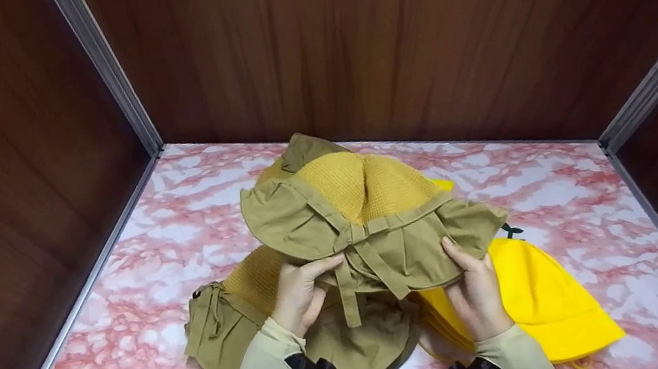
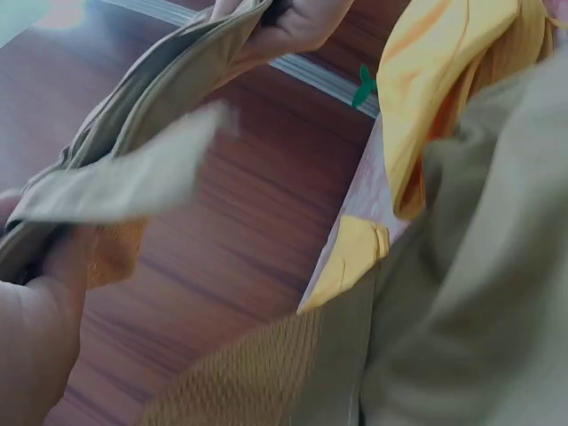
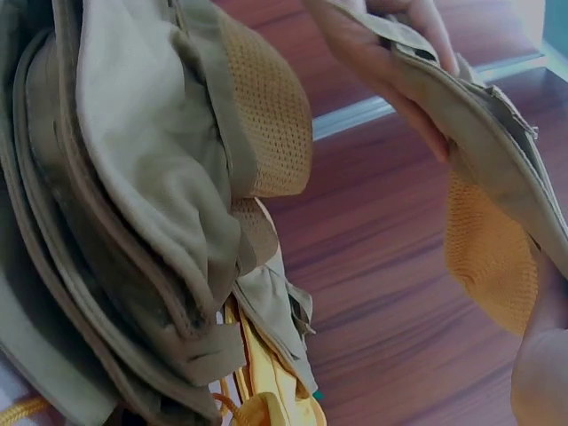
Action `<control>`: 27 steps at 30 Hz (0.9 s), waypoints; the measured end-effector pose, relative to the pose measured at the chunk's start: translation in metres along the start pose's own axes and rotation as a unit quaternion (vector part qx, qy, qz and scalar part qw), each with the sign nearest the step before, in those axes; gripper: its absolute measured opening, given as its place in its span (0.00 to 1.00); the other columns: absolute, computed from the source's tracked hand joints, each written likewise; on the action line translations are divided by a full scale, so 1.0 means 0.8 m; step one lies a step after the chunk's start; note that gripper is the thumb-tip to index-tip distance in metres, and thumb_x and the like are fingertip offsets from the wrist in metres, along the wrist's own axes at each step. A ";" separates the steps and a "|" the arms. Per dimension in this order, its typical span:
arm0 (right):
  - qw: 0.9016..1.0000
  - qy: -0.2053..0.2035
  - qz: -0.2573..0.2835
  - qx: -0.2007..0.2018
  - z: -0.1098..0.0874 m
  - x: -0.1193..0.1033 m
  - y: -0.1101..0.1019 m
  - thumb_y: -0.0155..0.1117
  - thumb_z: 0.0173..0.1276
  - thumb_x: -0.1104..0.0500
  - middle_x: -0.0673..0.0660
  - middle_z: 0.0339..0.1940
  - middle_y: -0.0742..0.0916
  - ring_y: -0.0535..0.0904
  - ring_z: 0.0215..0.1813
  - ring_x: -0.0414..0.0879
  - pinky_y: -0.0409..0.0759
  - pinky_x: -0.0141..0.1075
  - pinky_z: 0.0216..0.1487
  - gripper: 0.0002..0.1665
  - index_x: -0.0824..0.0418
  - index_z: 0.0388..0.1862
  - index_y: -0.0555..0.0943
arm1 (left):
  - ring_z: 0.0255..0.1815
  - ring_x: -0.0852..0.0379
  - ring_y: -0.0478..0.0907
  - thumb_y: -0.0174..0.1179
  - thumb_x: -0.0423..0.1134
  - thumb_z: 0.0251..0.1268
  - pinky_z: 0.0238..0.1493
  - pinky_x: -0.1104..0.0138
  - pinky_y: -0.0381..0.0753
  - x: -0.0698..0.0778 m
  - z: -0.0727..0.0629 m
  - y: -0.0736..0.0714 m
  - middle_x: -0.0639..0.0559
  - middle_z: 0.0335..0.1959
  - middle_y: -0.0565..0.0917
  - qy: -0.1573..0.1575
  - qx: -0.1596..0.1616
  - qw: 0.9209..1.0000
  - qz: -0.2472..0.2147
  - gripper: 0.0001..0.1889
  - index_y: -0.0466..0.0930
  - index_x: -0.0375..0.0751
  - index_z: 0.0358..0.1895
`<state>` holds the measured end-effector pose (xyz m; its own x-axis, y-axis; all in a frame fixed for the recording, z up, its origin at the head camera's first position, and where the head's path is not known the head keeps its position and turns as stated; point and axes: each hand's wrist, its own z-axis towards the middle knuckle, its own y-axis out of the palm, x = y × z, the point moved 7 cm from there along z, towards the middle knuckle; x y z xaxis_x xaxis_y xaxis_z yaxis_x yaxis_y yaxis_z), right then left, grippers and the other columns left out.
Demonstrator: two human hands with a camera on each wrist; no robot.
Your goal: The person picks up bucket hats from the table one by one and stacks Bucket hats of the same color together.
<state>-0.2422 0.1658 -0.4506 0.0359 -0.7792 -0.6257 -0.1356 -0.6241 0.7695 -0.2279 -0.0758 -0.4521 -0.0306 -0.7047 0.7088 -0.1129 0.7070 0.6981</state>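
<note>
My left hand [image 1: 299, 291] pinches the brim of a khaki bucket hat [image 1: 396, 184] with a mustard mesh crown, thumb on top. On the other side of that brim, my right hand [image 1: 477, 299] grips with its thumb over the cloth. The hat is raised above the pile, its crown creased in the middle and two cloth straps hanging down. In the left wrist view the brim [image 2: 191, 89] appears edge-on between both hands. Similar khaki hats [image 1: 358, 344] lie stacked below, partly hidden by the held one.
Bright yellow hats [image 1: 550, 295] lie at the right, with a small green sprout-like piece [image 1: 512, 231] beside them. Another khaki hat [image 1: 308, 149] shows behind the held one. Brown wood-look panels [image 1: 348, 46] enclose the pink-and-white marbled table [image 1: 141, 269].
</note>
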 end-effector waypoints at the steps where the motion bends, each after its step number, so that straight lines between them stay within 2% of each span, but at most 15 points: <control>1: 1.000 0.001 0.003 -0.001 0.000 0.000 -0.001 0.55 0.71 0.73 0.54 0.46 0.84 0.83 0.47 0.43 0.84 0.35 0.51 0.15 0.58 0.51 0.76 | 0.39 0.55 0.85 0.59 0.12 0.50 0.44 0.64 0.86 0.001 -0.001 -0.002 0.48 0.38 0.87 -0.001 -0.008 1.000 -0.005 0.20 0.79 0.34 0.44; 7: 1.000 0.004 0.009 -0.005 0.000 -0.001 -0.006 0.54 0.71 0.74 0.55 0.44 0.84 0.83 0.46 0.44 0.85 0.35 0.50 0.14 0.60 0.49 0.77 | 0.31 0.54 0.84 0.58 0.14 0.51 0.40 0.65 0.85 0.016 -0.008 -0.005 0.48 0.35 0.86 0.007 -0.094 0.995 -0.039 0.21 0.78 0.40 0.46; 9: 1.000 0.006 0.011 -0.009 -0.001 -0.002 -0.007 0.54 0.71 0.74 0.55 0.45 0.83 0.83 0.47 0.44 0.85 0.35 0.51 0.14 0.60 0.50 0.77 | 0.32 0.54 0.84 0.56 0.14 0.51 0.42 0.64 0.85 0.023 -0.010 -0.005 0.49 0.36 0.86 0.011 -0.124 0.991 -0.054 0.23 0.76 0.41 0.48; 11: 1.000 0.007 0.010 -0.012 0.000 -0.002 -0.008 0.54 0.71 0.74 0.55 0.45 0.83 0.83 0.47 0.44 0.85 0.35 0.51 0.14 0.60 0.50 0.76 | 0.35 0.55 0.84 0.54 0.15 0.53 0.45 0.64 0.84 0.029 -0.012 -0.007 0.50 0.37 0.86 0.011 -0.137 0.988 -0.068 0.22 0.76 0.42 0.48; 14: 1.000 0.007 -0.002 -0.014 -0.001 -0.002 -0.009 0.53 0.72 0.74 0.55 0.46 0.84 0.83 0.47 0.44 0.85 0.35 0.51 0.15 0.59 0.50 0.76 | 0.36 0.57 0.81 0.52 0.17 0.57 0.49 0.65 0.81 0.038 -0.011 -0.014 0.53 0.36 0.84 0.008 -0.111 0.991 -0.071 0.20 0.74 0.44 0.46; 17: 1.000 0.008 -0.017 -0.019 -0.001 -0.001 -0.009 0.53 0.72 0.74 0.55 0.46 0.83 0.83 0.47 0.44 0.85 0.35 0.51 0.15 0.59 0.51 0.75 | 0.35 0.58 0.80 0.50 0.17 0.60 0.50 0.65 0.82 0.046 -0.008 -0.025 0.53 0.36 0.82 0.008 -0.065 0.997 -0.043 0.18 0.71 0.42 0.47; 19: 0.999 0.010 -0.028 -0.019 -0.002 0.000 -0.009 0.52 0.73 0.73 0.54 0.47 0.83 0.83 0.47 0.44 0.85 0.36 0.51 0.15 0.59 0.52 0.75 | 0.35 0.58 0.81 0.49 0.16 0.62 0.49 0.65 0.83 0.050 -0.007 -0.031 0.52 0.38 0.81 0.010 -0.042 0.999 -0.021 0.19 0.67 0.40 0.52; 21: 0.999 0.012 -0.035 -0.023 -0.003 0.002 -0.009 0.52 0.73 0.73 0.54 0.46 0.84 0.83 0.47 0.44 0.85 0.36 0.50 0.15 0.59 0.52 0.75 | 0.36 0.58 0.82 0.49 0.16 0.62 0.48 0.66 0.85 0.053 -0.006 -0.036 0.50 0.40 0.80 0.013 -0.027 1.000 -0.002 0.22 0.64 0.38 0.56; 27: 0.998 0.017 -0.045 -0.031 -0.005 0.005 -0.009 0.54 0.72 0.73 0.55 0.45 0.84 0.84 0.46 0.44 0.86 0.36 0.51 0.13 0.60 0.50 0.76 | 0.41 0.55 0.84 0.53 0.13 0.57 0.48 0.62 0.87 0.058 -0.005 -0.052 0.50 0.47 0.80 0.025 0.025 0.999 0.034 0.35 0.59 0.45 0.66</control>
<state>-0.2371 0.1668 -0.4581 0.0781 -0.7210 -0.6886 -0.0698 -0.6929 0.7176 -0.2206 -0.1377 -0.4478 0.0105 -0.6510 0.7590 -0.1613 0.7480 0.6438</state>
